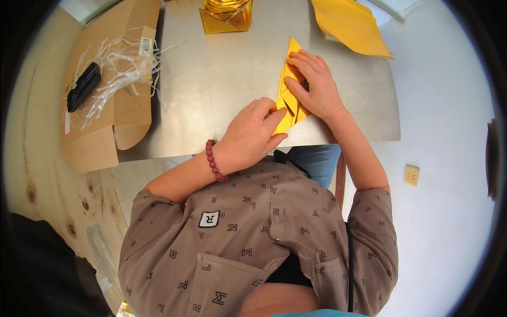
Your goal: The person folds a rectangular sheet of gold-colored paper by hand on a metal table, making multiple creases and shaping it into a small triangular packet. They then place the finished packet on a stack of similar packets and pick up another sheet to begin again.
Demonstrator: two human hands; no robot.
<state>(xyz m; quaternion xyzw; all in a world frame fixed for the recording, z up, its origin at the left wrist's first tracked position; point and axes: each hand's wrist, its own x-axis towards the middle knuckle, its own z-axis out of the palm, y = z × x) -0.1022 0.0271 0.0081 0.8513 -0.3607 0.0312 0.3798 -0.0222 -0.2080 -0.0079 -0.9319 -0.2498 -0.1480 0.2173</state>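
A sheet of gold paper (289, 48), folded into a long pointed shape with loose flaps, lies slantwise near the front edge of the metal table. Its tip points away from me. My left hand (250, 127) has its fingers curled at the near left part of the paper, pinching or pressing a fold; the fingertips are partly hidden. From the right, my right hand (317, 87) holds the paper down, its thumb across the middle and its bent fingers nearer the tip. A dark gap shows between the flaps under the right hand.
A stack of folded gold pieces (226, 21) stands at the far side of the metal table (211, 68). Yellow-gold sheets (351, 26) lie at the far right. On the left, a cardboard box (129, 108) bears white plastic strips (124, 76) and a black stapler-like object (83, 87).
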